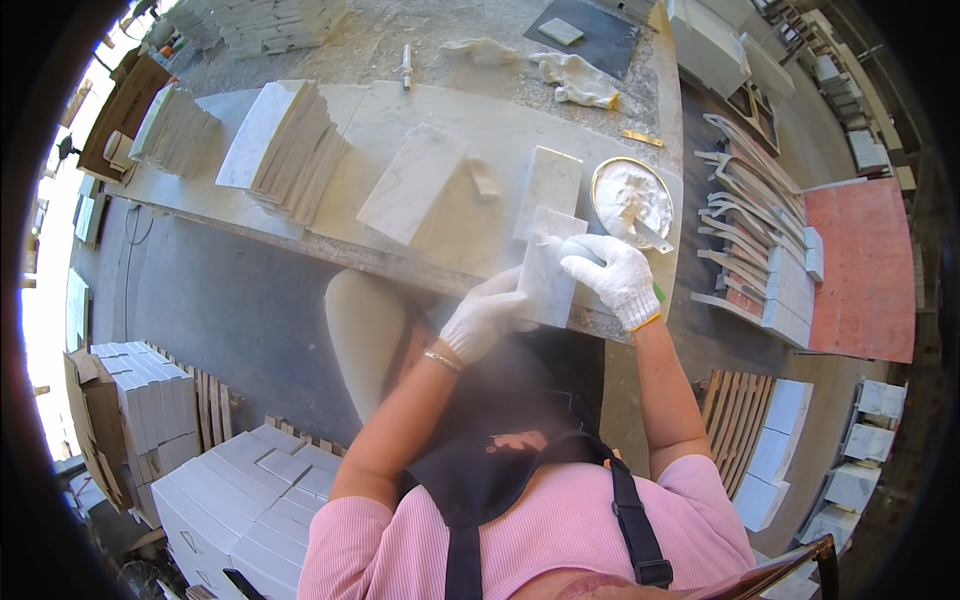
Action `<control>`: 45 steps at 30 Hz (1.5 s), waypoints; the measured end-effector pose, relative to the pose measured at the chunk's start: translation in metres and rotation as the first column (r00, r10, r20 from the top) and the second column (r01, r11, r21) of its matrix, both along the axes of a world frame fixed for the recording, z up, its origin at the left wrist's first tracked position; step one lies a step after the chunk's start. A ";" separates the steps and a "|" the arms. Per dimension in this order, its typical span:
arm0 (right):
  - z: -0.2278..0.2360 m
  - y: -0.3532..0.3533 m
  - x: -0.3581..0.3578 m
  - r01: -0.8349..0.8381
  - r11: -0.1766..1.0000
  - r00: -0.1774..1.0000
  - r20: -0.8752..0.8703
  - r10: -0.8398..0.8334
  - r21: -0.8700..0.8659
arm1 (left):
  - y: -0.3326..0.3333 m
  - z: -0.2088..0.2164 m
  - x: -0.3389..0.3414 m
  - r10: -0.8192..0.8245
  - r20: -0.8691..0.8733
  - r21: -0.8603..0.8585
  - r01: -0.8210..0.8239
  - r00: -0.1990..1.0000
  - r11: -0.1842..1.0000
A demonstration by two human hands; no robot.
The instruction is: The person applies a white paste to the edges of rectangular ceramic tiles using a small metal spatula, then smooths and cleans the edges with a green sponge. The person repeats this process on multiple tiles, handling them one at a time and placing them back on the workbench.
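My left hand (487, 312), in a white knit glove, grips the left edge of a pale marble tile (545, 272) and holds it tilted up at the table's near edge. My right hand (616, 275), also gloved, has its fingers bent and pressed together against the tile's upper right face. Whatever they pinch is hidden. A small white smear or lump lies on the tile near these fingertips. Just beyond stands a round tub of white paste (615, 190) with a putty knife (652, 236) resting in it. Another marble tile (551, 182) lies behind the held one.
A larger marble slab (412, 182) and a small white block (483, 180) lie on the table (390, 105). Tile stacks (285, 145) stand at left. Crumpled gloves (575, 80) lie at the back. Boxes (250, 500) fill the lower left; foam strips (745, 210) hang at right.
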State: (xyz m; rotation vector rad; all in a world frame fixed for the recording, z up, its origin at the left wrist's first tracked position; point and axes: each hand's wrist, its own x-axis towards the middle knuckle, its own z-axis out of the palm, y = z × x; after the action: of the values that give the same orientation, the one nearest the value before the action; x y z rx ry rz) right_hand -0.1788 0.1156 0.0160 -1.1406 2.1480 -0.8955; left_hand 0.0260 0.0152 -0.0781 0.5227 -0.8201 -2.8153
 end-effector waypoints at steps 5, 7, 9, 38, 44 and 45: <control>0.000 0.000 0.000 0.010 1.000 1.000 0.008 -0.010 0.013 | 0.000 0.001 0.000 0.001 0.007 0.003 -0.001 1.000 1.000; 0.000 -0.001 0.000 0.009 1.000 1.000 0.005 -0.009 0.019 | 0.000 0.001 0.000 0.002 0.015 -0.002 -0.002 1.000 1.000; 0.001 -0.001 0.000 0.012 1.000 1.000 0.000 -0.012 0.028 | 0.000 0.001 0.000 0.002 0.019 -0.006 -0.001 1.000 1.000; -0.034 0.047 -0.193 0.469 0.817 0.836 -0.130 -0.533 -0.337 | 0.006 0.019 -0.004 0.174 0.221 -0.265 -0.113 0.960 0.958; -0.068 0.024 -0.216 0.464 0.864 0.854 -0.159 -0.495 -0.194 | 0.001 0.029 -0.004 0.191 0.200 -0.337 -0.115 0.961 0.934; -0.069 0.022 -0.217 0.456 0.876 0.852 -0.206 -0.481 -0.157 | 0.000 0.034 -0.006 0.209 0.215 -0.367 -0.119 0.954 0.922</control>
State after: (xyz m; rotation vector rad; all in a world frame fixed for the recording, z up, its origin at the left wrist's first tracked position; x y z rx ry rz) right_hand -0.3962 0.1373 -0.0528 -0.8054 2.6762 -1.1364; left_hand 0.0200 0.0148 -0.0442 0.8515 -1.2318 -2.4009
